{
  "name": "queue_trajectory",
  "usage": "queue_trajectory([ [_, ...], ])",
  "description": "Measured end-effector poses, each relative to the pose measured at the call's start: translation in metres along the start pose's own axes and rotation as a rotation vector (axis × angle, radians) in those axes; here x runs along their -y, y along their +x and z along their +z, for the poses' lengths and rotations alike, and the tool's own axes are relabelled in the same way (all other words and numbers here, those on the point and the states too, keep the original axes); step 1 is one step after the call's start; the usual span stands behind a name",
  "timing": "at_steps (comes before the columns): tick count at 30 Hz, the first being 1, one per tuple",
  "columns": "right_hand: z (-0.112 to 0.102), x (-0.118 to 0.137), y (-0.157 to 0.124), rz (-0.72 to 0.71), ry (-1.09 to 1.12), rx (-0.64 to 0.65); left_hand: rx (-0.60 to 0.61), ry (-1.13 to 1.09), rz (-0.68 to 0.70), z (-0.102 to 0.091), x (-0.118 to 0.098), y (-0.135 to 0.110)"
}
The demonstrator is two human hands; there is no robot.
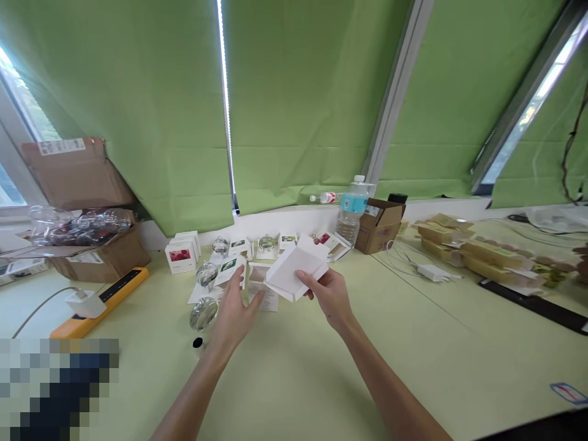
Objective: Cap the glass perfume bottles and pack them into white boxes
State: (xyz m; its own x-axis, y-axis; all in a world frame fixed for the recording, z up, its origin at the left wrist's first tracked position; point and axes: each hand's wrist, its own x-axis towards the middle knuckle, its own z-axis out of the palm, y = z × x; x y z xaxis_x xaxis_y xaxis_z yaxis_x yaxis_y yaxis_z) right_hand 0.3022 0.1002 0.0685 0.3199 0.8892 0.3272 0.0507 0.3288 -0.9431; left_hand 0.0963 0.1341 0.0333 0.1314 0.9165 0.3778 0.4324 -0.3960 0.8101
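Observation:
My right hand (331,297) grips a plain white folded carton (294,264) that looks flattened, thumb on top, held above the table. My left hand (236,315) is open, thumb and fingers apart, beside a small white box with a green picture (228,268); whether a fingertip touches it I cannot tell. Between the hands lies a white printed carton (270,301) on the table. Just left of my left hand are a clear glass ornament (203,313) and another round glass piece (206,274) on white card. A small dark-topped cylinder (198,345) stands near my left wrist.
White boxes with red pictures (180,257) stand at the back. A large water bottle (353,211) and a brown carton (379,226) are behind my right hand. An orange power strip (101,303) lies left, a white charger (432,273) and yellow trays (491,260) right.

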Motion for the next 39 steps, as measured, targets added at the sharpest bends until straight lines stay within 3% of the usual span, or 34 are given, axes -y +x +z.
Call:
queue_trajectory([
  [7, 0.000, 0.000, 0.000, 0.000, -0.010, -0.017, 0.050, 0.013, 0.080, 0.008, 0.007, 0.005],
  [11, 0.001, 0.001, -0.001, -0.004, -0.003, 0.003, 0.040, -0.034, 0.048, 0.011, 0.010, 0.008],
  [19, 0.002, -0.001, -0.004, -0.007, 0.006, 0.038, 0.035, -0.095, 0.028, -0.001, 0.003, 0.007],
  [28, 0.005, 0.000, -0.008, -0.002, 0.159, 0.112, 0.217, -0.110, 0.124, -0.025, -0.011, -0.008],
  [39, 0.010, 0.002, -0.011, -0.014, 0.212, 0.163, 0.379, -0.062, 0.201, -0.030, -0.019, -0.013],
])
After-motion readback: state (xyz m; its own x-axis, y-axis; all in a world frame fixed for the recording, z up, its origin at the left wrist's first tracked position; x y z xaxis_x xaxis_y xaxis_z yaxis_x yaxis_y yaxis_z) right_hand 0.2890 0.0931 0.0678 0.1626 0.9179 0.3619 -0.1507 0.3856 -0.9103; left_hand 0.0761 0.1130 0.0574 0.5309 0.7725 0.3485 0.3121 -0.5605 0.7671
